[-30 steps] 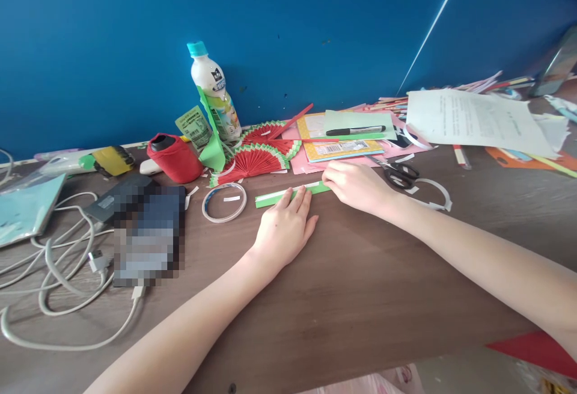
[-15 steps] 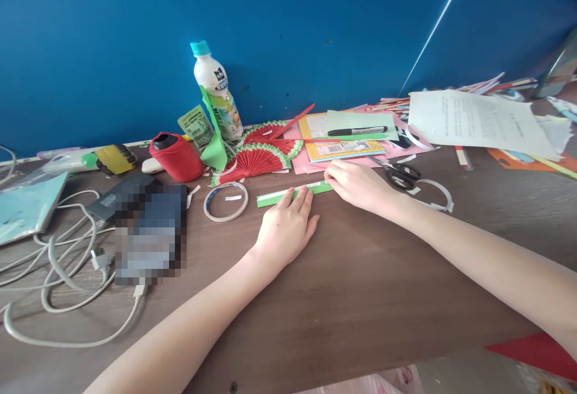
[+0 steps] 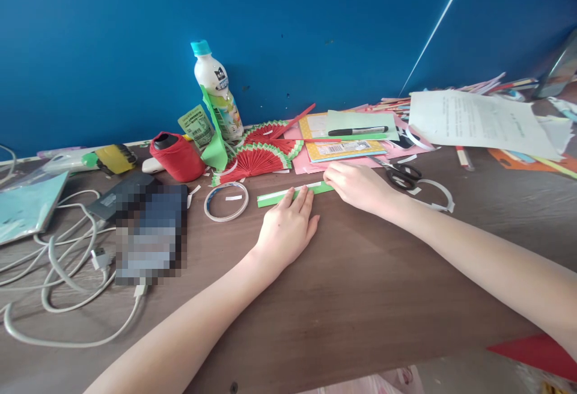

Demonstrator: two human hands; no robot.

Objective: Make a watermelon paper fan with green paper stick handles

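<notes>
A folded green paper strip (image 3: pixel 269 199) lies on the desk with a white band of tape (image 3: pixel 293 190) along its top. My left hand (image 3: pixel 285 225) rests flat on the strip, fingers stretched out and pressing its middle. At the strip's right end is my right hand (image 3: pixel 356 184), its fingertips pinched together; what they hold is hidden behind the fingers. Left of the strip lies a roll of tape (image 3: pixel 207 207) with a small white scrap inside its ring. Black-handled scissors (image 3: pixel 402 175) lie just beyond my right wrist.
Behind the hands are red pleated paper fans (image 3: pixel 252 162), a drink bottle (image 3: pixel 219 90) and a red thread spool (image 3: pixel 180 162). A black marker (image 3: pixel 358 131) tops stacked paper. White cables (image 3: pixel 49 261) and a blurred-out phone (image 3: pixel 155 237) lie left, a printed sheet (image 3: pixel 478 120) right.
</notes>
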